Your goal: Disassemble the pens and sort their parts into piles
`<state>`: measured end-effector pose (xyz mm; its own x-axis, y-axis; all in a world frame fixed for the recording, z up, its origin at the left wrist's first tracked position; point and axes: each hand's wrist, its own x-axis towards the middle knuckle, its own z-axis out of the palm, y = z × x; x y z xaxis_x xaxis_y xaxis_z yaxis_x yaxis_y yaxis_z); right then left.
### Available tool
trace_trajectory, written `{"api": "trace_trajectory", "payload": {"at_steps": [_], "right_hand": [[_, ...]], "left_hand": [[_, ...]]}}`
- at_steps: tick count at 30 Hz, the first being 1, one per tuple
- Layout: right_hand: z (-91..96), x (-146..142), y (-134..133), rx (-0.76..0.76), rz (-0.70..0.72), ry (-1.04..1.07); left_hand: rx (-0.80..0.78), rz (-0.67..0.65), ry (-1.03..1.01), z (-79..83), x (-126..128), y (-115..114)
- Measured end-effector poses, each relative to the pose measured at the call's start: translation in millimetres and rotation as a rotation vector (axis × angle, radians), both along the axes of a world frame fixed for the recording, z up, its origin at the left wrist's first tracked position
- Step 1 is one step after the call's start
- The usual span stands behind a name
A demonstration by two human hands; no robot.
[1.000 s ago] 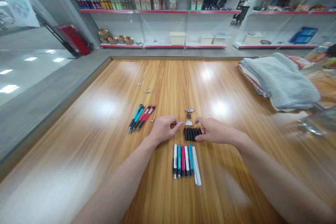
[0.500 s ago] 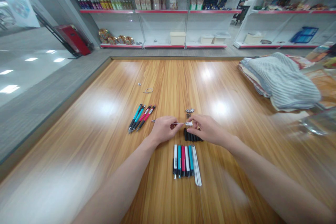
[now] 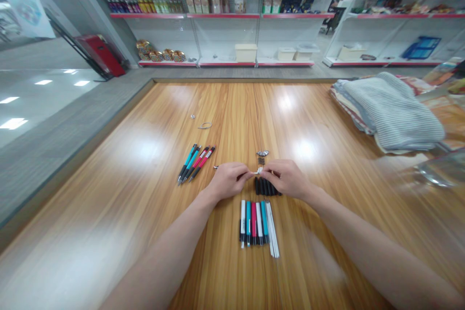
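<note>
My left hand pinches a thin metal pen refill, and only its tip end and a sliver of its far end show past the fingers. My right hand grips a small white part at the refill's tip, so the two hands nearly meet. Just below lies a row of black pen grips, partly under my right hand. Small dark springs and a metal clip piece sit just beyond. Several assembled pens lie left of my left hand, and coloured barrels and white tubes lie nearer me.
The wooden table has a small ring and a bent wire on it. Folded grey cloth is stacked at the right. Shelves of goods stand behind the table.
My hands have drawn closer together. The left hand has slid right along the refill, covering more of it, and the right hand has closed on the white part at its tip.
</note>
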<state>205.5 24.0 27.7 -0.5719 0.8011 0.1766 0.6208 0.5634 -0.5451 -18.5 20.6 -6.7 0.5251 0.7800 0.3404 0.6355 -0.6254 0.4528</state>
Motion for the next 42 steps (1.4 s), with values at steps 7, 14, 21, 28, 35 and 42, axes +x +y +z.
{"api": "trace_trajectory", "payload": {"at_steps": [7, 14, 21, 28, 35, 42], "right_hand": [[-24.6, 20.6, 24.3, 0.032, -0.266, 0.047], [-35.6, 24.3, 30.7, 0.04, -0.315, 0.034], [-38.3, 21.4, 30.4, 0.044, -0.378, 0.0], [-34.7, 19.1, 27.8, 0.051, -0.332, 0.005], [-44.4, 19.2, 30.5, 0.153, -0.325, 0.065], [-46.3, 20.1, 32.1, 0.173, -0.308, 0.06]], "left_hand": [[0.006, 0.086, -0.032, -0.6, 0.1, 0.6], [-0.008, 0.098, -0.043, -3.6, -0.5, 1.8], [-0.012, 0.101, -0.032, -2.8, 0.2, 1.5], [-0.015, 0.101, -0.033, -1.0, 1.1, 1.4], [-0.005, 0.1, -0.017, -3.3, 1.1, 1.5], [-0.008, 0.104, -0.021, -3.8, 0.9, 1.4]]}}
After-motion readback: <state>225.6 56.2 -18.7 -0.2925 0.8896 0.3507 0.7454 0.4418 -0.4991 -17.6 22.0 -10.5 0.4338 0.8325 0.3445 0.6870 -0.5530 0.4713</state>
